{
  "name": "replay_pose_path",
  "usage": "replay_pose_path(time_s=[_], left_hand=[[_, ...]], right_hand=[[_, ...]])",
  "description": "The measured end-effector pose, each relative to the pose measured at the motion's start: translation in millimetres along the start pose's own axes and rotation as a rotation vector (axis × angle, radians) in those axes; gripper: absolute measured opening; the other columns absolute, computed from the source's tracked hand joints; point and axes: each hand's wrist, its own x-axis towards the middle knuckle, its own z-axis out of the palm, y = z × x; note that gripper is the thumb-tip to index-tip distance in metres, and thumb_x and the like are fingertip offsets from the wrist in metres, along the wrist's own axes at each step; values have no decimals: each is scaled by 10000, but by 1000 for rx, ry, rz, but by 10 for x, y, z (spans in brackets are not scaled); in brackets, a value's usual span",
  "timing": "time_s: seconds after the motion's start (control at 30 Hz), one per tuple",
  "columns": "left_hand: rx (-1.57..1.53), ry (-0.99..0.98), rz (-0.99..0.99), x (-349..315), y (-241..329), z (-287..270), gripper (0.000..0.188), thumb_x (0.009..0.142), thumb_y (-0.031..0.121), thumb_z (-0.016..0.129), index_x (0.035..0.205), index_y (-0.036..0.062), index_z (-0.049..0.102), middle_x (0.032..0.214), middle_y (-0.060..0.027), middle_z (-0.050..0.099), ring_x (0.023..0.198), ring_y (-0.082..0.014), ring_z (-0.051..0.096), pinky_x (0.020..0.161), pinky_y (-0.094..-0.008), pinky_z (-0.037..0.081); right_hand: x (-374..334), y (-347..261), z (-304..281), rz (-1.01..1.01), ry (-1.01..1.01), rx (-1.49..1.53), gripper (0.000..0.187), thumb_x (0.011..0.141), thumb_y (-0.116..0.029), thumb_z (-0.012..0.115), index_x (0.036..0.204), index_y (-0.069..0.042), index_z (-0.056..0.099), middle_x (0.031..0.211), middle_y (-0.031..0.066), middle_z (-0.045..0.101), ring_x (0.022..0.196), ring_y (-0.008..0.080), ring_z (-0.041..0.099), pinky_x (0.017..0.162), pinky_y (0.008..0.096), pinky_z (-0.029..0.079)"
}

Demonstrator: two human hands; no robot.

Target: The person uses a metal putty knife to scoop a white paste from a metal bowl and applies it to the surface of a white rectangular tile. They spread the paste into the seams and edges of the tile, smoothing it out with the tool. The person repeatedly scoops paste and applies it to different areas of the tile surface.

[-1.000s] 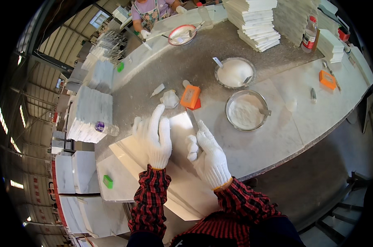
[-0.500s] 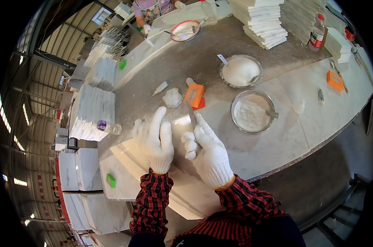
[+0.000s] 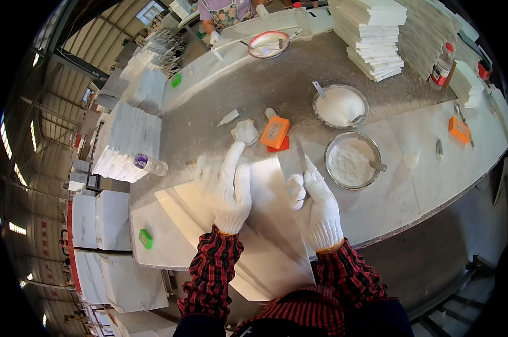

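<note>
Fingers of the gloved right hand (image 3: 320, 206) clamp a narrow metal blade (image 3: 300, 149) jutting beyond their tips, beside a veined marble slab (image 3: 262, 236) under the gloved left hand (image 3: 229, 194), whose index finger stands apart; blur obscures its outer fingers' grip.

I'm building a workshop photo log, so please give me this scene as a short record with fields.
Left hand: gloved, over a marble slab; contact unclear
Right hand: gloved, holding a thin blade that points away from the wearer
Bowls: near bowl and far bowl, both with white contents
Beyond the slab: orange box, crumpled white item
Far side: stacked slabs
Other person: across the table, partly in view
</note>
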Motion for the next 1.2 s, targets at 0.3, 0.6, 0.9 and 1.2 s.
replay_pose_path(time_s=[0.3, 0.6, 0.9, 1.2], left_hand=[[-167, 321, 10, -84, -142, 78, 407, 956, 69, 550, 1341, -47, 609, 1240, -192, 680, 1173, -383, 599, 1136, -533, 356], [-89, 312, 85, -139, -141, 54, 405, 889, 106, 662, 1283, 14, 666, 1078, -135, 671, 1039, -339, 602, 957, -521, 421], [-116, 238, 2, -227, -104, 12, 403, 935, 93, 595, 1326, 2, 636, 1156, -162, 670, 1126, -351, 597, 1179, -575, 274], [-397, 331, -37, -532, -160, 8, 399, 870, 31, 670, 1266, -13, 645, 1289, -211, 660, 1230, -388, 608, 1122, -572, 388]], right_hand=[[378, 215, 205, -566, 202, -893, 439, 1070, -174, 477, 1452, 36, 531, 1081, 59, 700, 891, 98, 605, 831, 246, 484], [436, 90, 113, -261, 47, -748, 351, 1063, -203, 546, 1338, 3, 619, 980, 28, 673, 874, 92, 597, 772, 238, 472], [264, 107, -36, -75, 149, -329, 301, 1079, -256, 525, 1236, -21, 628, 993, 41, 662, 883, 96, 590, 788, 242, 482], [262, 382, 173, -456, 279, -875, 322, 1058, -209, 539, 1222, 46, 648, 1074, 84, 677, 974, 144, 576, 905, 302, 469]])
